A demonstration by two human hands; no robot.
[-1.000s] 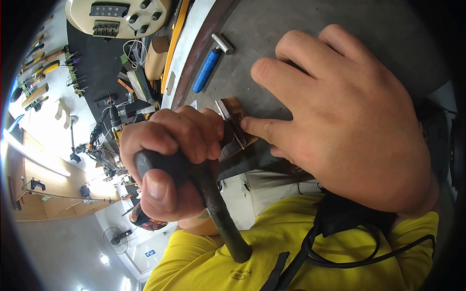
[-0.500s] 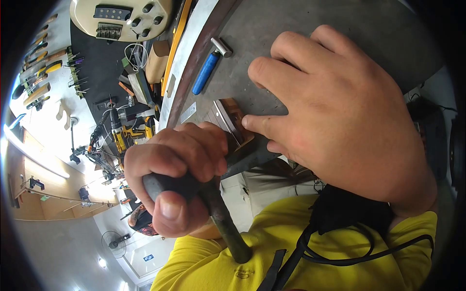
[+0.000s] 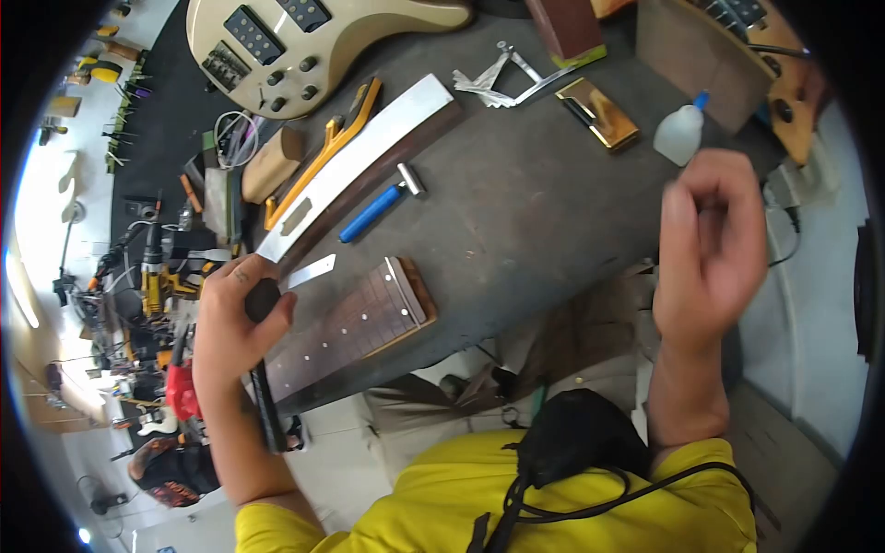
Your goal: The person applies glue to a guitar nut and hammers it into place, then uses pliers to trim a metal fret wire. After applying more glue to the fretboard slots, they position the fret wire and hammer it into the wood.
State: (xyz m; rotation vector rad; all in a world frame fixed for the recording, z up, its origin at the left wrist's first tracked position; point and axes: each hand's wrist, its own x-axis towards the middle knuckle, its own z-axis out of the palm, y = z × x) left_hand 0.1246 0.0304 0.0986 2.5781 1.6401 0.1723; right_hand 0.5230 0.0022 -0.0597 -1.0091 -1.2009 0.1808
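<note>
My left hand (image 3: 230, 323) is wrapped round a dark tool (image 3: 267, 415) with a rounded end and a long rod, left of a guitar neck. The neck's fretboard (image 3: 346, 323) lies face up near the bench's front edge, its white nut to the right. Over the right side, my right hand (image 3: 714, 249) is slightly blurred, with fingers curled together; anything inside them is hidden. Just beyond it stands a small translucent bottle (image 3: 678, 134) with a blue tip. A small metal ruler (image 3: 312, 270) lies beside the neck.
A blue-handled hammer (image 3: 373, 212), a long metal straightedge (image 3: 369, 157) and a yellow tool (image 3: 327, 152) lie on the bench (image 3: 525, 212). Beyond are a cream guitar body (image 3: 277, 46), crumpled tape (image 3: 502, 83) and a gold-coloured block (image 3: 599, 115). Another person (image 3: 175, 470) is at lower left.
The view has widened. My right hand has left the neck's end, moved to the right and curled its fingers. My left hand, still round the dark tool, is farther left.
</note>
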